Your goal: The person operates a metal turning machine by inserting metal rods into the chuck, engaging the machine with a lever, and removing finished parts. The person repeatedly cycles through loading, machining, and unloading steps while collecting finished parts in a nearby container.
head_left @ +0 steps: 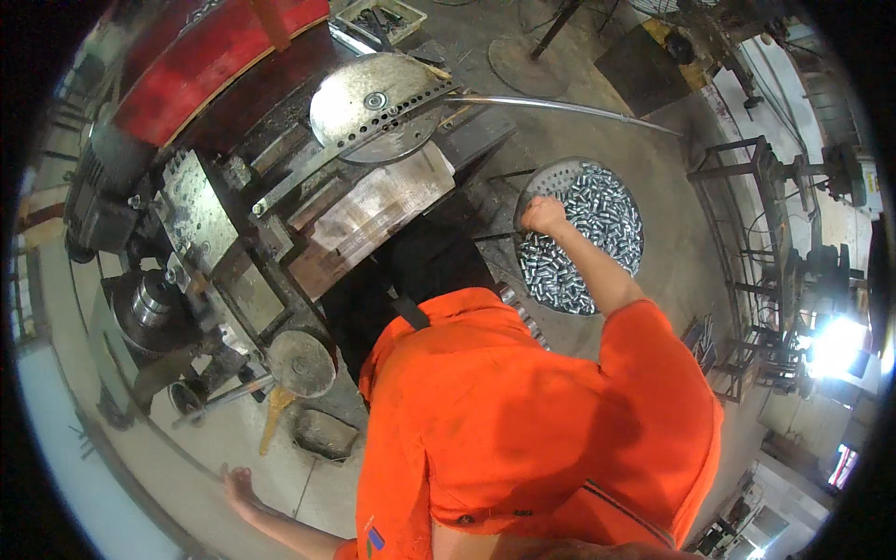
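Note:
My right hand is closed over the left part of a round perforated metal basket. Whether it holds anything is hidden by the fingers. Many small shiny metal cylinders fill most of that basket. Out to the left, my left hand hangs over the floor with its fingers apart and nothing seen in it. Closest to it are a worn rectangular metal tray and a yellow strip-like piece beneath the machine.
A heavy machine with a large metal disc, a perforated bar and a round pad stands ahead and left. From the disc a long metal rod reaches right. A red guard rises behind; a metal rack stands far right.

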The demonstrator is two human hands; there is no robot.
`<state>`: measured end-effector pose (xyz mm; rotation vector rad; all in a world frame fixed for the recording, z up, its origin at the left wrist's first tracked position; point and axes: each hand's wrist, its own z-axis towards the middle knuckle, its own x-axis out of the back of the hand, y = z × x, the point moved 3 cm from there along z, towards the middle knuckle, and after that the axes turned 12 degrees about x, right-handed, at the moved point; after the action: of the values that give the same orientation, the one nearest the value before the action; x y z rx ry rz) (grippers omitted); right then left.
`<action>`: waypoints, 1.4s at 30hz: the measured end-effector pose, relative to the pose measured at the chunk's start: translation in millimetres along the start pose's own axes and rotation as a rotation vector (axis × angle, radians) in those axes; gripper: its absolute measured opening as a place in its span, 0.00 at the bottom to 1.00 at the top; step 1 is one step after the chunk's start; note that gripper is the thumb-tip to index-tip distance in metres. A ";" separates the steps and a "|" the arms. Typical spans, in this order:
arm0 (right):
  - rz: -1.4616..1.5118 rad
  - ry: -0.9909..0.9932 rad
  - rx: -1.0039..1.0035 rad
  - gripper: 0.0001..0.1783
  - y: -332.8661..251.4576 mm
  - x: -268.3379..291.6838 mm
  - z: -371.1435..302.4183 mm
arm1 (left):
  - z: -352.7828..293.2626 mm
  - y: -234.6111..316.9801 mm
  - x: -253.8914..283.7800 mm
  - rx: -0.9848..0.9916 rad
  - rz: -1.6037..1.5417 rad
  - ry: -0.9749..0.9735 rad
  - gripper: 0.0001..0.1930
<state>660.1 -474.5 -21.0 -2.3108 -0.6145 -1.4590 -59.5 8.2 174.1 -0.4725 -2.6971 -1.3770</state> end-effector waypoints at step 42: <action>1.021 0.816 1.552 0.08 -340.5 210.3 -163.5 | -130.0 78.5 -381.6 -0.145 -0.276 -0.795 0.14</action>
<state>436.5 -229.4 256.0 -0.4873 -0.0876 -0.6922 317.6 -143.2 234.0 -0.8358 -3.3926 -1.7559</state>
